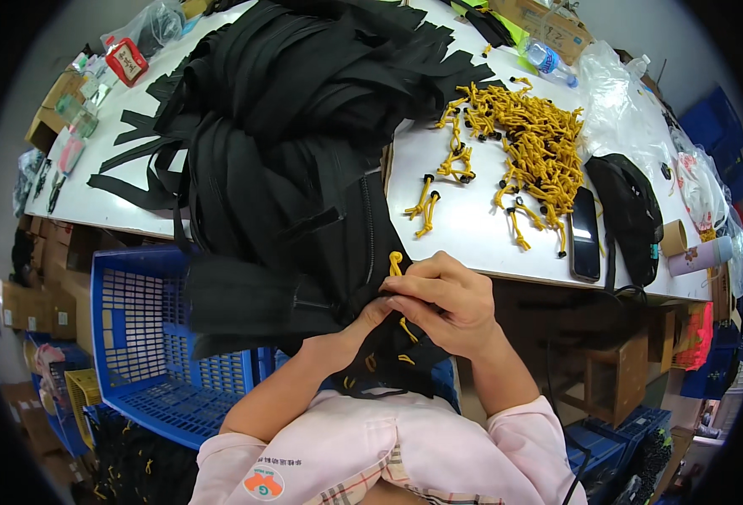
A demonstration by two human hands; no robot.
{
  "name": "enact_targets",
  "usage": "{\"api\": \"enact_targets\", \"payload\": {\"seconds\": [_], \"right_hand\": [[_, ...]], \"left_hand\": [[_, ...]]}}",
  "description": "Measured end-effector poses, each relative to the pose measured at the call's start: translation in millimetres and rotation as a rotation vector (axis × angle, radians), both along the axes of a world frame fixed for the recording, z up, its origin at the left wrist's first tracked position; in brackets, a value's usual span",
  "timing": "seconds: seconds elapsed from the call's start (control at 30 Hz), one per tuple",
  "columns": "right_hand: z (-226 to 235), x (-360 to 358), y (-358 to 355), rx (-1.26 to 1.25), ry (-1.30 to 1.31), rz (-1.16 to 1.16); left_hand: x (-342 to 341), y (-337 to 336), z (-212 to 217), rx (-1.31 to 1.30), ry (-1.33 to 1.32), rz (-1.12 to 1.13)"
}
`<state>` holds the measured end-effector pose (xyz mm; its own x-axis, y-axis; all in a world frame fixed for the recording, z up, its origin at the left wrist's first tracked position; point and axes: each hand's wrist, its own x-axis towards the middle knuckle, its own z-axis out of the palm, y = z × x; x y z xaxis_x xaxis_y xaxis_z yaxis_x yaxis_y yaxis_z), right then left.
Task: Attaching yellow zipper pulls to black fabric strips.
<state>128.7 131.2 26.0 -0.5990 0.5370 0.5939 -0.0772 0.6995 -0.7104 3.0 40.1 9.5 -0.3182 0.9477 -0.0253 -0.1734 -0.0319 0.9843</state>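
My left hand and my right hand meet just off the table's front edge, both closed with thumbs and fingertips pinched together. A yellow knotted cord pull sticks up from between the fingertips, at the end of a black zipper strip. My left fingers grip the black strip, while my right fingers seem to pinch the cord; their exact contact is hidden. The black zipper strips lie heaped across the table and hang over its edge. More yellow cords show below my hands, on dark material over my lap.
A pile of yellow cord pulls with black ends lies on the white table. A phone, a black pouch, a cup and a water bottle stand or lie right. A blue crate sits left below the table.
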Motion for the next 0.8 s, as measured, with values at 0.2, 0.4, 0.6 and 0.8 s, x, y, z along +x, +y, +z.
{"api": "enact_targets", "payload": {"seconds": [0.2,0.4,0.6,0.8], "right_hand": [[-12.9,-6.2,-2.7,-0.141,0.035,0.056],[-21.4,-16.9,-36.3,-0.426,0.179,-0.207],[-23.1,-17.4,-30.0,-0.671,0.288,0.027],[-17.3,-4.7,-15.5,-1.354,0.185,0.378]], "left_hand": [[-1.5,-6.4,-7.7,0.021,-0.091,-0.011],[-0.6,-2.6,0.1,0.112,0.076,0.134],[-10.2,-6.0,3.5,0.109,0.042,0.087],[-11.3,-5.3,6.4,0.072,-0.063,-0.025]]}}
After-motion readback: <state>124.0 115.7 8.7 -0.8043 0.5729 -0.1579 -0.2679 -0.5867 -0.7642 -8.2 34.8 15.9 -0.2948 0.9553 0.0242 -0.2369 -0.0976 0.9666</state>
